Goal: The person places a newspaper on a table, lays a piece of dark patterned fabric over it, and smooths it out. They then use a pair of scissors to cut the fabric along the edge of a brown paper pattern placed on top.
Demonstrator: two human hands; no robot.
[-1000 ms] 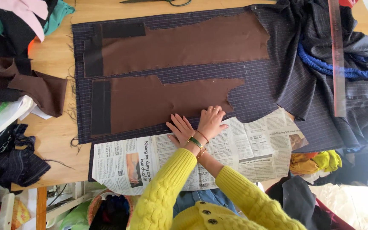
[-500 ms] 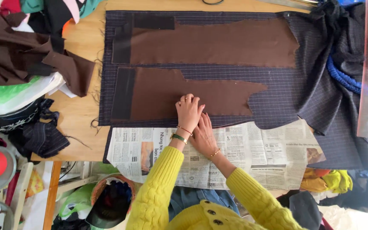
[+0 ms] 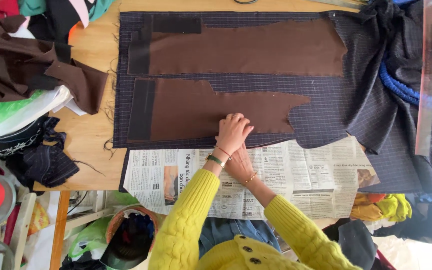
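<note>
The left hand (image 3: 233,132) lies flat, fingers spread, holding nothing, on the lower brown cloth piece (image 3: 211,109) spread over the dark checked fabric (image 3: 326,115) on the desk (image 3: 93,55). The right hand (image 3: 239,165) seems tucked beneath it, palm down on the newspaper (image 3: 301,175), its grip unclear. The step looks like smoothing the piece flat; the next stroke calls for even pressure along its lower edge.

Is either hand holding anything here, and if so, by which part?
Nothing is gripped. The left hand lies flat on the lower brown fabric piece near its bottom edge; the right hand, partly under it, rests on the newspaper.
</note>
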